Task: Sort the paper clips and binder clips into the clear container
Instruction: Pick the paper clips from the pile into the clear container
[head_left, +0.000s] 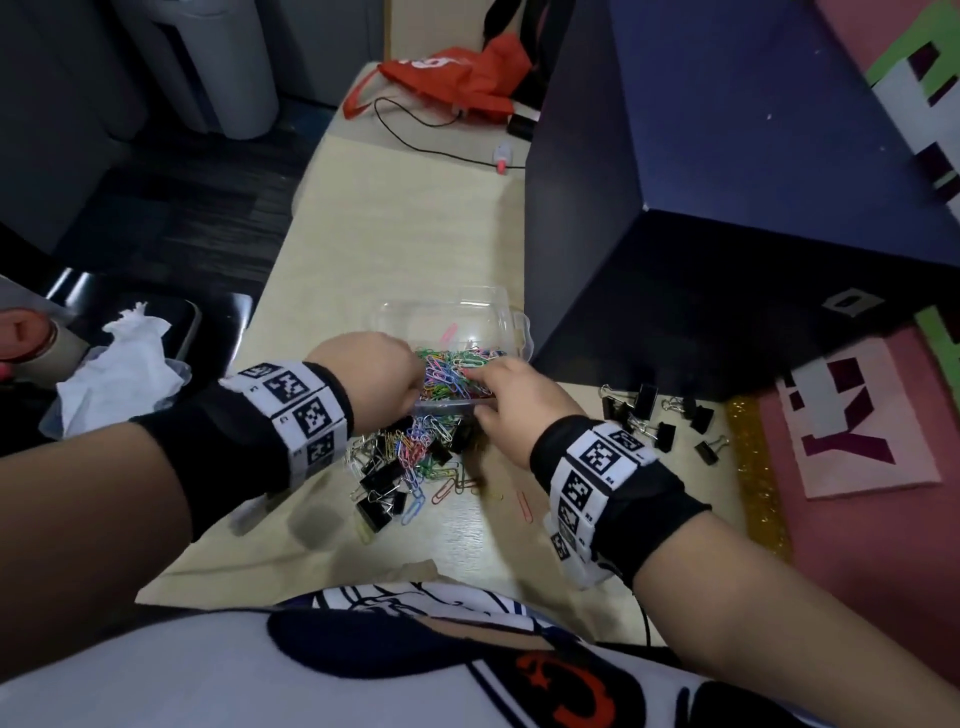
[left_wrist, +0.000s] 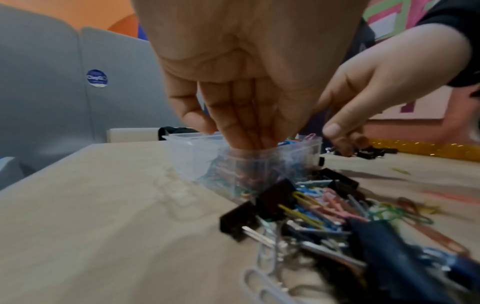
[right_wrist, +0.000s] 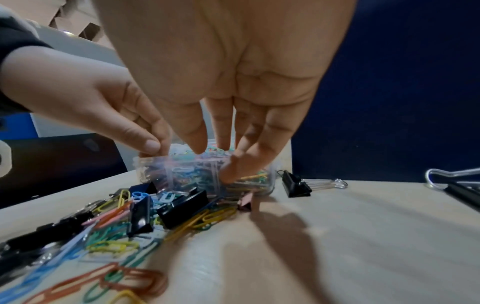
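Note:
The clear container (head_left: 467, 317) (left_wrist: 187, 152) (right_wrist: 155, 170) stands mid-table, its near compartment heaped with coloured paper clips (head_left: 457, 364). My left hand (head_left: 410, 384) (left_wrist: 233, 139) (right_wrist: 155, 144) pinches its near left rim, thumb outside and fingers inside. The straight fingers of my right hand (head_left: 478, 389) (right_wrist: 218, 150) (left_wrist: 337, 139) reach down into the clips, one fingertip showing through the wall. A mixed pile of paper clips and black binder clips (head_left: 410, 457) (left_wrist: 311, 205) (right_wrist: 116, 226) lies just in front of the container. Several more binder clips (head_left: 660, 415) (right_wrist: 296, 184) lie to its right.
A tall dark blue box (head_left: 675, 208) stands close on the container's right. White tissue (head_left: 124, 364) lies off the table's left edge. At the far end are a red bag (head_left: 457, 73) and a black cable (head_left: 415, 140). A gold strip (head_left: 753, 467) borders the right.

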